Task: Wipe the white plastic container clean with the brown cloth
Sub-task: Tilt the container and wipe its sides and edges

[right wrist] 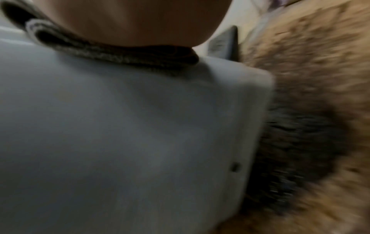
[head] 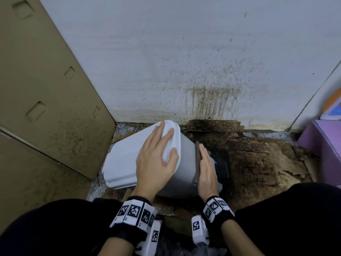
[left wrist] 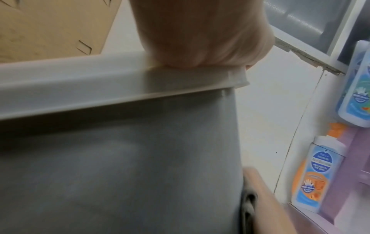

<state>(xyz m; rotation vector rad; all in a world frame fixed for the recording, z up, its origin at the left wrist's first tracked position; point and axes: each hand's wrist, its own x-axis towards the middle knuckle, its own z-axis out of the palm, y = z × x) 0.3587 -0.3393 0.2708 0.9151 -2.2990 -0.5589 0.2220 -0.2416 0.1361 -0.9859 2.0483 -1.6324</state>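
The white plastic container (head: 147,159) lies tipped on its side on the stained floor (head: 258,163) near the far wall, lid end to the left. The left hand (head: 156,159) lies flat over the lid's rim, fingers spread and straight, steadying it. The right hand (head: 206,170) presses the brown cloth (head: 197,163) against the container's right side with straight, closed-together fingers; the right wrist view shows the folded cloth (right wrist: 120,55) trapped between palm and plastic. The step in hand looks like wiping that side wall. To do it well, the left hand should probably keep firm downward weight so the container does not roll or slide, while the right draws the cloth in long overlapping strokes, turning the container to reach the face against the floor. Around it: a tan cardboard panel (head: 46,89) stands close on the left, a purple box (head: 321,141) sits at the right with soap bottles (left wrist: 314,171) beside it, and the far wall (head: 203,61) is spattered with dark marks. The dirty floor is the main risk, since a cleaned face laid back down could pick up grime, and the cardboard leaves little room leftward.
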